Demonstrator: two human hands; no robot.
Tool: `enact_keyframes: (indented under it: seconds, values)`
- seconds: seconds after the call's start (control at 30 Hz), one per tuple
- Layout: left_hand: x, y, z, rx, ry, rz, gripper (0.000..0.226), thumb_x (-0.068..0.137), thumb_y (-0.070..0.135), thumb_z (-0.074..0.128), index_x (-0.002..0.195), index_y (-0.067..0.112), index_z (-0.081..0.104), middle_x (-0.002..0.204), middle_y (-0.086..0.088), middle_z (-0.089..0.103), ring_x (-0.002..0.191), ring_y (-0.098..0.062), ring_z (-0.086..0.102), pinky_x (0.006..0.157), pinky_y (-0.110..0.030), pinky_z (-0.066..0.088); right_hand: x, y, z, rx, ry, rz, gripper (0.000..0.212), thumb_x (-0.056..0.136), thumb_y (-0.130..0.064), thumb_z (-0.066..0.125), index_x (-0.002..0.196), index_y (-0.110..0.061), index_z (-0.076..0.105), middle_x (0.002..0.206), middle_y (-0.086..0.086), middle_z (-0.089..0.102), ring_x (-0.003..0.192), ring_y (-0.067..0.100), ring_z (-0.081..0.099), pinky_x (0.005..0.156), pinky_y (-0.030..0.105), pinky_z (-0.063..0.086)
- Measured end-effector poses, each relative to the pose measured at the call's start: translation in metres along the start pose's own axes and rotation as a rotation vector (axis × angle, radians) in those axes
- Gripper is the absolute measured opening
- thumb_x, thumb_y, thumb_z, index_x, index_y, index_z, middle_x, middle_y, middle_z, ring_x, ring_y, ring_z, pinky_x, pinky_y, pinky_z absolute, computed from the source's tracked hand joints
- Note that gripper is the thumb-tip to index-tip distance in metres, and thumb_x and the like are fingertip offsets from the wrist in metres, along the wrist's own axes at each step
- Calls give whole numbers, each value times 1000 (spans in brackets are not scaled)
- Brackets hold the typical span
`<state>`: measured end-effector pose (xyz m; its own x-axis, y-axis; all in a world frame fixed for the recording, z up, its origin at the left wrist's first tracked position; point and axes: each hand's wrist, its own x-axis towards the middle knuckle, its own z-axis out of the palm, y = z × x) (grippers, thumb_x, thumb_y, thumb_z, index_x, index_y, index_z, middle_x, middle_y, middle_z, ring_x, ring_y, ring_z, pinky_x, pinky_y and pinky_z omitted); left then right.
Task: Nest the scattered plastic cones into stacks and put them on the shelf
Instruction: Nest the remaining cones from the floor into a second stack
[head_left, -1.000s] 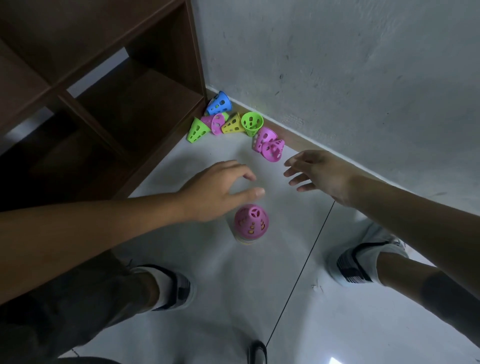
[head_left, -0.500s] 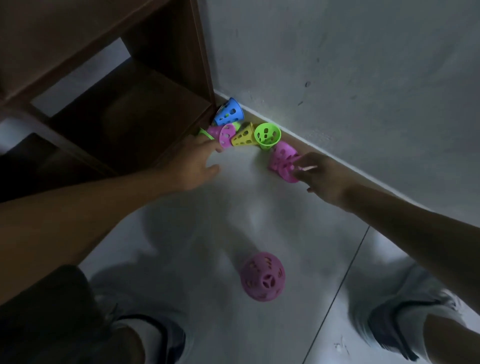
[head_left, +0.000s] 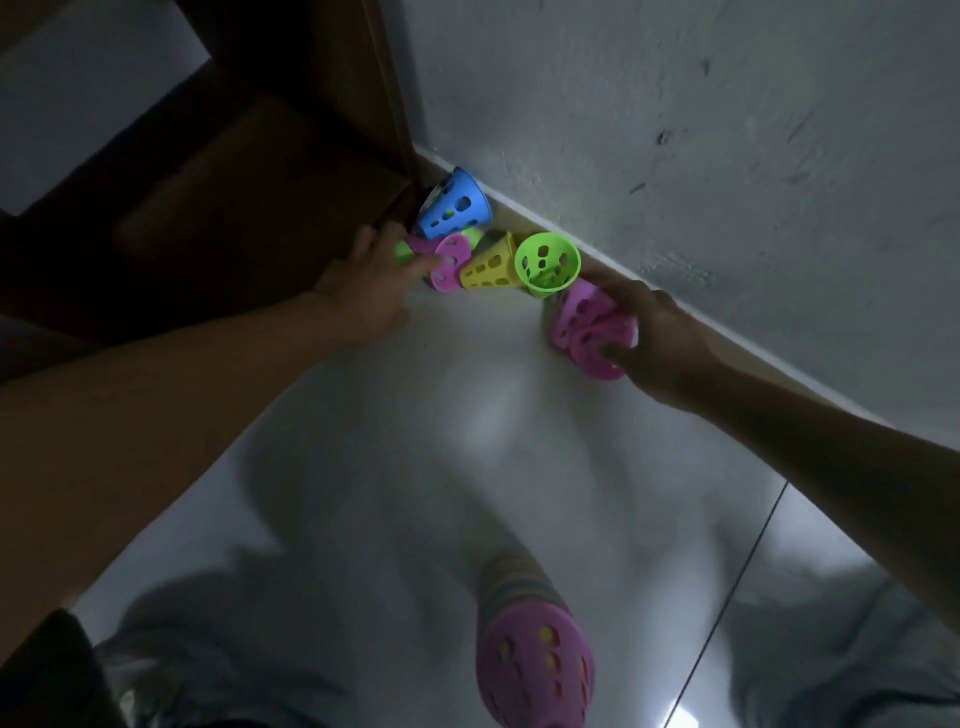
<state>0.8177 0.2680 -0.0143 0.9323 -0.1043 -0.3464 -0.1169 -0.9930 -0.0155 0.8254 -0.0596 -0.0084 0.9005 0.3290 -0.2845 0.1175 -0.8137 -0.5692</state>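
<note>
Two bare arms reach down to a bunch of little plastic cones with holes in them, lying on the white floor (head_left: 467, 441) where it meets the grey wall (head_left: 727, 130).

The left hand (head_left: 363, 291) is at the left end of the bunch, right beside the dark wooden shelf (head_left: 260, 182). Its fingers curl around a pink cone (head_left: 449, 260) and touch it. A small green cone (head_left: 401, 251) peeks out just behind those fingers. I cannot tell if the hand has a firm hold.

The right hand (head_left: 654, 338) is at the right end. Its fingers and thumb wrap around two pink cones (head_left: 587, 332) that lie on their sides, pressed together.

Between the hands are three more. A blue cone (head_left: 454, 208) leans in the corner, squeezed between the shelf and the wall. A yellow cone (head_left: 491, 267) lies on its side, touching the pink one. A bigger green cone (head_left: 548, 262) tips its open mouth up, right beside the wall and touching the two pink ones.

Near the bottom, well apart from the bunch, stands a stack of cones (head_left: 530, 644) with a pink one on top. It is blurry.
</note>
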Motion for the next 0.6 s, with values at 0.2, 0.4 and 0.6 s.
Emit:
enact_keyframes:
  seconds: [0.2, 0.4, 0.6]
  values:
    - [17, 1, 1, 47, -2, 30, 63, 87, 8, 62, 144, 23, 40, 137, -17, 31, 124, -43, 33, 92, -50, 48, 18, 13, 21, 19, 40, 5, 68, 84, -23, 70, 145, -33, 42, 128, 5, 58, 120, 30, 51, 106, 48, 40]
    - [19, -5, 2, 70, -27, 68, 39, 92, 8, 53, 131, 10, 52, 128, -24, 53, 110, -45, 51, 88, -41, 44, 22, 18, 32, 62, 37, 89, 39, 95, -28, 62, 131, -14, 54, 126, 11, 57, 112, 30, 55, 96, 39, 45]
    - [-5, -6, -10, -53, -62, 58, 29, 87, 17, 70, 114, 7, 63, 111, -27, 64, 102, -42, 64, 83, -39, 50, 14, 13, 35, 120, 71, 70, 23, 94, -21, 65, 114, -9, 65, 112, 7, 65, 97, 23, 58, 77, 25, 38]
